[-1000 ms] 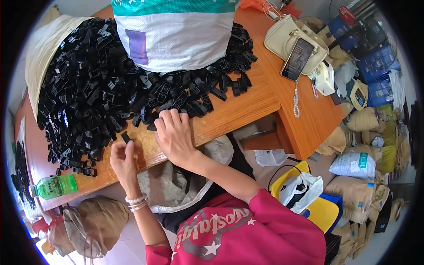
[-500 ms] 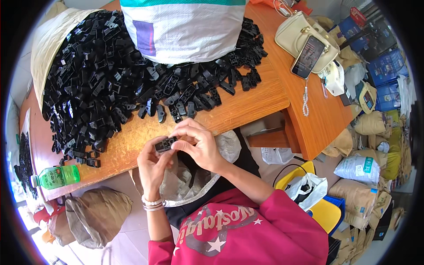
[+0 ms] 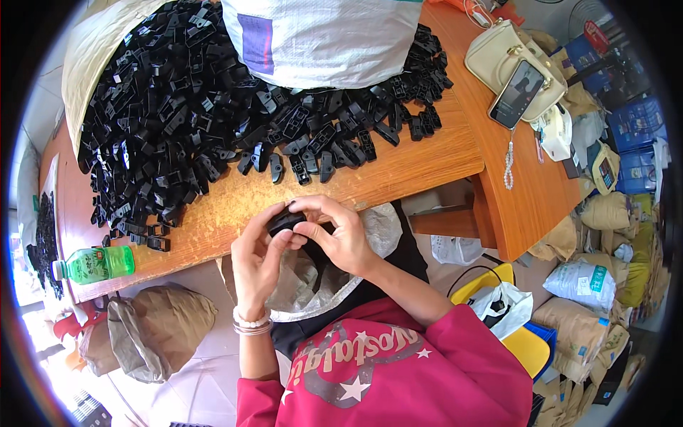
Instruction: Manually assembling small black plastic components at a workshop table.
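Here the left hand [image 3: 257, 260] and right hand [image 3: 340, 235] pinch one small black plastic part [image 3: 286, 222] between curled fingertips, just above an open grey sack [image 3: 313, 281]. Best to keep it seated squarely, thumbs pressing evenly, the black pile [image 3: 213, 121] lying well beyond both hands.

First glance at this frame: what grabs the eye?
The heap of black plastic parts spread across the far side of the wooden table, piled against a white woven sack. Near the table's front edge, the left hand and right hand pinch one black plastic part over an open sack in the lap. A green bottle lies at the left.
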Tool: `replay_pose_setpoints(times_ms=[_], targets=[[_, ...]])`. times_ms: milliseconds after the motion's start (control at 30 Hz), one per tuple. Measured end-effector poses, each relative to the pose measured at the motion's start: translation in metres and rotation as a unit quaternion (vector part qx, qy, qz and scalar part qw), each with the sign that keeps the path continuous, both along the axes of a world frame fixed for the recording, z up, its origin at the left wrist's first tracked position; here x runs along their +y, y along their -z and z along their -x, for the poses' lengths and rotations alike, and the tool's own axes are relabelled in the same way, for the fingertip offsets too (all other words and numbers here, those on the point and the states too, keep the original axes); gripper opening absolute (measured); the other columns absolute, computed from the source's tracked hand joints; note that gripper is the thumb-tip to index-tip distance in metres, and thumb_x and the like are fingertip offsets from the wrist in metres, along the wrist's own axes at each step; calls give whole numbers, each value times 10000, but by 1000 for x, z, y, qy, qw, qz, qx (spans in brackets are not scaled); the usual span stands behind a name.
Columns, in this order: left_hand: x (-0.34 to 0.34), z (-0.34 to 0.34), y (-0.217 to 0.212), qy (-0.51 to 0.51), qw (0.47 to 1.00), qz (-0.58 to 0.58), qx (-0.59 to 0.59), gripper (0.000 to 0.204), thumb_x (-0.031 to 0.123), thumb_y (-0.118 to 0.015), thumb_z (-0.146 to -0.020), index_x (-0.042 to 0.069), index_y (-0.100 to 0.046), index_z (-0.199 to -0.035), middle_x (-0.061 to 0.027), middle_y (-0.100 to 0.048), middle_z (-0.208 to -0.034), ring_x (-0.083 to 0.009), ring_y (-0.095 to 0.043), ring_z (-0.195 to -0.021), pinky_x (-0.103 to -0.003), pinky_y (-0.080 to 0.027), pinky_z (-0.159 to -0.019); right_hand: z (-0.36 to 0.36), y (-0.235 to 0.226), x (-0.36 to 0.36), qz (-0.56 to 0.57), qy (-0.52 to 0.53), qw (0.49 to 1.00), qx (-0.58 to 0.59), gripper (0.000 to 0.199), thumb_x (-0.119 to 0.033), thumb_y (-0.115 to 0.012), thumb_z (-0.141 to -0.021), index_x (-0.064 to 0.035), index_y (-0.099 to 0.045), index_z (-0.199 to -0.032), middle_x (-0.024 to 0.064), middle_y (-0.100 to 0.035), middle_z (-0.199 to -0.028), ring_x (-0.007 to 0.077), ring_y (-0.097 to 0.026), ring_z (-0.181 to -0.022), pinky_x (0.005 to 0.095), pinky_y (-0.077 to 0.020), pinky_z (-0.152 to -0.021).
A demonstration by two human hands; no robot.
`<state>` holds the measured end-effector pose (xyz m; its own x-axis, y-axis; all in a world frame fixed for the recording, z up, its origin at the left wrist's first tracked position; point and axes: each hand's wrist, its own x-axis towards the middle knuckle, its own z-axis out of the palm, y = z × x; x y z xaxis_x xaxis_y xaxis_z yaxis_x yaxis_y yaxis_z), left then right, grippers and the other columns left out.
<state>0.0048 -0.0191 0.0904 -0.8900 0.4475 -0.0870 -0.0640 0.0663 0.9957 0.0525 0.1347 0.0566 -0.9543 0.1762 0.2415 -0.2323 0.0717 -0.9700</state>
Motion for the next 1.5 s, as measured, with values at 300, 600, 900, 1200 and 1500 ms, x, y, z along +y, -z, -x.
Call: replay_pose_setpoints(times_ms=[300,600,900,1200,1500], targets=[[4,-10,0,1,992,41,117,519,-82,-575,-841,50,-497,-1337,-120,-677,-1023,-117,-645,-614,-242,-508,-569,-7,-6,-3,37,86,995,-28,448,21,-707,-765,-9,-598,-1199,126,-665,-1090,204,-653,-996,304,-496,-855],[-5,25,11,59,964,72,250,359,76,-701,-820,10,-599,-1158,-137,-656,-1019,-223,-665,-794,-297,-535,-678,-1,-12,32,-81,-105,991,-30,274,-93,-746,-788,1,-680,-1037,100,-671,-956,173,-656,-791,307,-507,-726],[16,112,24,-219,759,293,539,240,44,-611,-841,63,-622,-1080,-146,-534,-1200,-339,-469,-1171,-426,-392,-963,74,-9,1,-558,144,806,135,214,-77,-582,-761,-21,-654,-955,88,-585,-1028,245,-508,-1050,376,-398,-845],[5,133,33,-170,705,456,517,455,511,-556,-883,205,-599,-1217,-151,-564,-1190,-339,-461,-1153,-601,-279,-980,46,5,-12,-448,14,881,153,269,-53,-673,-722,-19,-570,-967,102,-596,-980,262,-544,-948,367,-410,-789],[4,80,31,-109,795,342,489,428,370,-709,-808,71,-644,-1107,-137,-599,-1117,-323,-504,-1081,-487,-278,-1032,32,12,-2,-359,48,920,151,361,-4,-772,-653,-29,-534,-923,114,-590,-892,312,-564,-848,401,-449,-724]])
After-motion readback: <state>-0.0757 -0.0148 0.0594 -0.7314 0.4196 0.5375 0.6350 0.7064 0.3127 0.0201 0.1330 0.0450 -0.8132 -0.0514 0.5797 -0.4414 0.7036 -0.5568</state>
